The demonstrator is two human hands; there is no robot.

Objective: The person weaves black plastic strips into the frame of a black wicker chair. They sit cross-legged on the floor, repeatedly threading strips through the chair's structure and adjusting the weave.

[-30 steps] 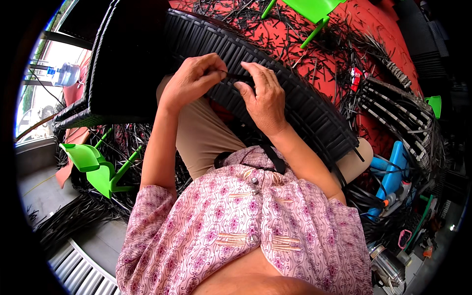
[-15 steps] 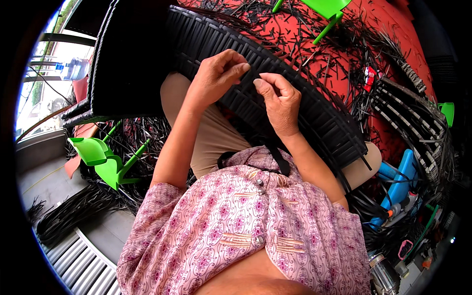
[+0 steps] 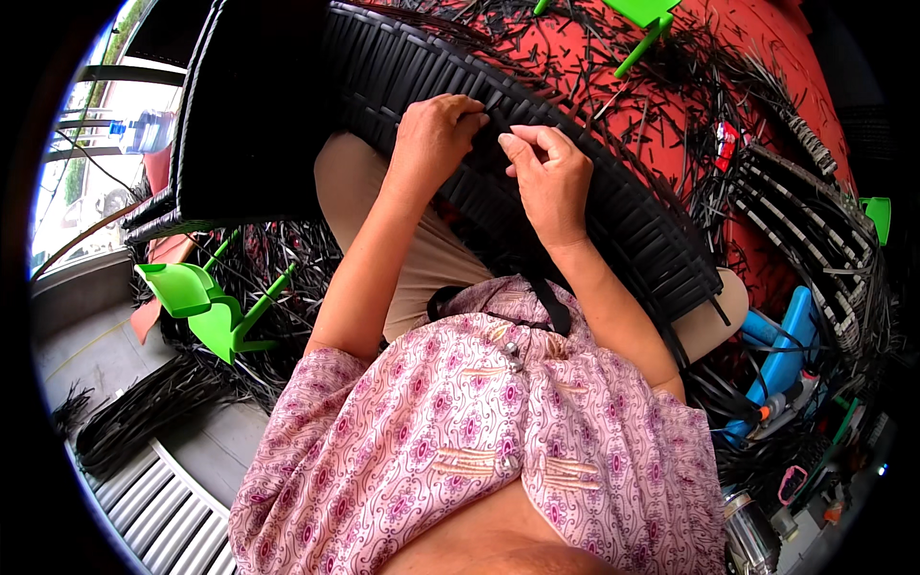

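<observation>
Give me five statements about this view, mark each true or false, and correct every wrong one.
1. The left hand and the right hand are both bare. True.
2. The hands are pressed together, palm to palm. False: they are apart, with a gap between their fingertips.
3. A dark woven panel extends across the person's legs. True.
4. The person's shirt is plain green. False: the shirt has a pink and purple pattern.
5. Black strips lie scattered over a red surface. True.
</observation>
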